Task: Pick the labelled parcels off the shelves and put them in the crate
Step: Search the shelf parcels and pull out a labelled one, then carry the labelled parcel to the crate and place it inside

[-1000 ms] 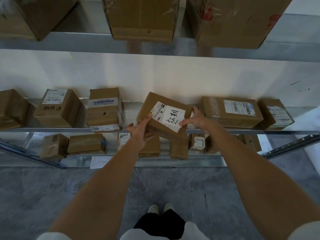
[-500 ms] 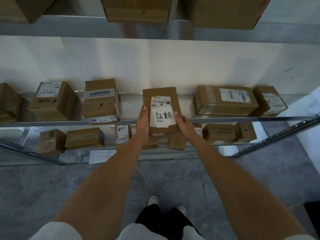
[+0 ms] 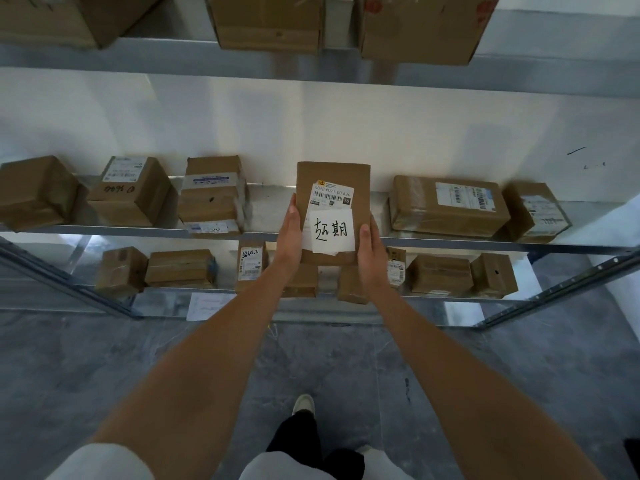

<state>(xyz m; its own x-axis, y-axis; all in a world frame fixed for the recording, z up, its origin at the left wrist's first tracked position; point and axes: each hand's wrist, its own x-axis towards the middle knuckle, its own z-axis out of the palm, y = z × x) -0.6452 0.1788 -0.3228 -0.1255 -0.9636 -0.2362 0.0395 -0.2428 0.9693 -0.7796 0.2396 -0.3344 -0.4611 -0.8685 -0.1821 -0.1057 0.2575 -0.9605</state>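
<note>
Head view: labelled parcel (image 3: 333, 213) held clear in front of the middle shelf (image 3: 263, 216), long axis pointing away from the person. Left hand (image 3: 290, 237) and right hand (image 3: 370, 249) clamp its two long sides, equally near. Crate not visible.

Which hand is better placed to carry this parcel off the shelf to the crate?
Neither clearly: the left hand and right hand grip opposite sides of the parcel evenly. Probably keep both on. No crate is in view, so which side it's on can't be told.
</note>
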